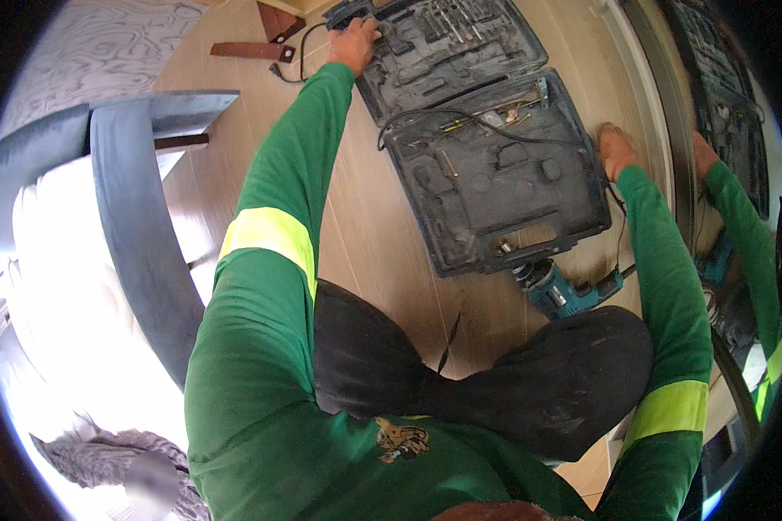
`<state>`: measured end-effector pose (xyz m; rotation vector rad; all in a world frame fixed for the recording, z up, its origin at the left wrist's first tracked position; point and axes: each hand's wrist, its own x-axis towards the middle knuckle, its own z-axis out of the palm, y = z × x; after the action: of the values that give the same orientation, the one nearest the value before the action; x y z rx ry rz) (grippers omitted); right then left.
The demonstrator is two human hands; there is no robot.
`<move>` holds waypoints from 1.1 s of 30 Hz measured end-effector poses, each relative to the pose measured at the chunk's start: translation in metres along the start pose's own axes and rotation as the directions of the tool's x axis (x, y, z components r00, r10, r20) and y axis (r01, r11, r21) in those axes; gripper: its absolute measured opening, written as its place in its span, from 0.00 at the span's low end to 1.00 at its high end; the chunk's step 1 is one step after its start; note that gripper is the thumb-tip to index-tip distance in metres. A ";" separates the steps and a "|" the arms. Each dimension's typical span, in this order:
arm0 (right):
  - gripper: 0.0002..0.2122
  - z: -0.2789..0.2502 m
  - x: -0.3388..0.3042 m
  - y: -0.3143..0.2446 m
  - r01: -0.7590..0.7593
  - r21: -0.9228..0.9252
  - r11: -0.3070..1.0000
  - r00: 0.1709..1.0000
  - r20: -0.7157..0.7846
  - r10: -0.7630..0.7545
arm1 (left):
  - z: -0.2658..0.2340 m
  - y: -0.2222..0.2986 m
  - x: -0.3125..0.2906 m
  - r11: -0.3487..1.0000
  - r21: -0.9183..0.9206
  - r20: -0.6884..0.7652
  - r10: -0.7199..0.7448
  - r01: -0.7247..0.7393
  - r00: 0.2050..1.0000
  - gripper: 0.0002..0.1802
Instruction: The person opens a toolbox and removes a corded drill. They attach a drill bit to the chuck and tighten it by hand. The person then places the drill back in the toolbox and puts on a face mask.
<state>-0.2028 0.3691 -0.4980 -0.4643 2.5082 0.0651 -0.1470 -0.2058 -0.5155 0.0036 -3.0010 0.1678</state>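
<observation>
A black moulded tool case point(504, 208) lies spread on the wood-look floor, lid folded away from me. My left hand point(354, 43) is at the lid's far left edge, fingers bent over its rim. Beside the case's right edge is my right hand point(617, 149), low near the floor; its fingers are too indistinct to read. Drill bits point(452, 19) sit in the lid, and loose thin bits point(504, 120) lie in the base. A black cord point(460, 112) crosses the case. Against the near edge rests a teal power drill point(558, 291), its cord running up toward my right hand.
Brown metal brackets point(252, 49) and a plug point(278, 73) lie at far left. A grey-framed piece of furniture point(135, 200) with white surfaces stands on my left. A mirror point(730, 148) along the right side reflects my arm and the case. My bent dark-trousered legs are close by.
</observation>
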 end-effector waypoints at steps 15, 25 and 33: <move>0.18 -0.103 0.032 -0.027 0.291 0.066 0.954 0.922 -0.285 -0.261 | -0.106 0.009 -0.103 0.683 -0.665 0.241 -0.186 0.302 0.952 0.25; 0.21 -0.144 -0.038 -0.365 0.725 0.524 0.447 0.646 -0.292 -0.705 | -0.167 0.004 -0.123 -0.078 -0.916 0.362 0.260 0.393 0.895 0.19; 0.22 -0.097 -0.045 -0.390 0.495 0.831 0.252 0.734 -0.245 -0.634 | -0.160 -0.008 -0.140 -0.385 -0.716 0.517 0.267 0.582 0.813 0.21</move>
<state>-0.0876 0.0027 -0.3709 -0.8343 1.7046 -1.3699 0.0137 -0.1963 -0.3758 0.4389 -2.0176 -2.9201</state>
